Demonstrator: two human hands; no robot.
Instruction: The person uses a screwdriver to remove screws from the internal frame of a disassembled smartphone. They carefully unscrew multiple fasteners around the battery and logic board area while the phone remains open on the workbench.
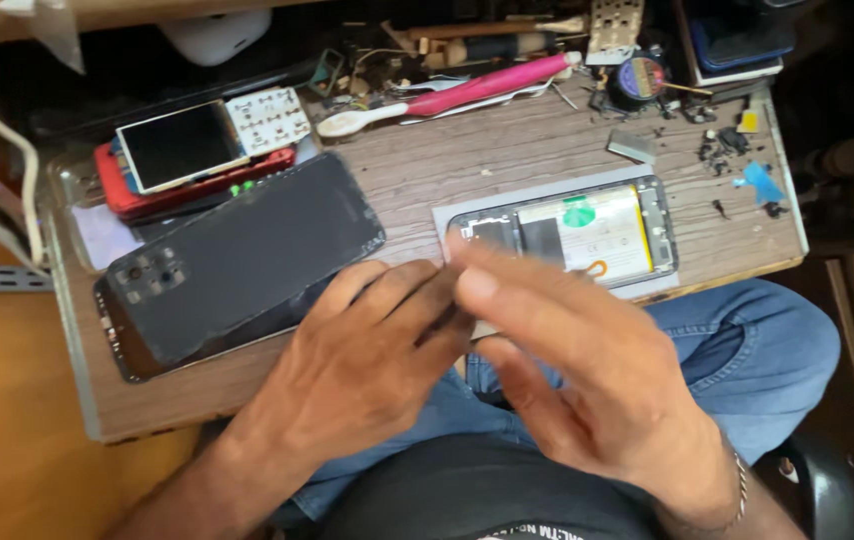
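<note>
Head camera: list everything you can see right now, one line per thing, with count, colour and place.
opened phone: 1, silver frame, pale battery, right of centre on a grey mat
back cover: 1, black, left of centre
small phone parts: screen and keypad, on a red case, upper left
toothbrush: 1, pink and white, top centre
loose screws and bits: several, dark, top right
table: 1, brown wood
left hand: fingertips meeting the right
right hand: fingertips meeting the left; anything pinched is hidden
</note>
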